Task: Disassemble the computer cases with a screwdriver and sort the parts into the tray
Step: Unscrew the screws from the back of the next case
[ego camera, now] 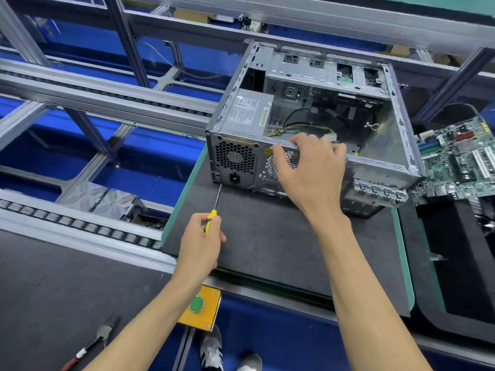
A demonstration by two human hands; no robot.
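screwdriver (217, 201), one; computer case (308, 113), one

At my near edge sits a yellow box (201, 309) bearing a green button (196, 304). Red-handled pliers (92, 344) lie on the dark mat (53, 277) to my left. Roller conveyor rails (80, 226) run beyond.

Both forearms are bare with no sleeves showing, and the feet wear grey sneakers (211, 349) with dark stripes.
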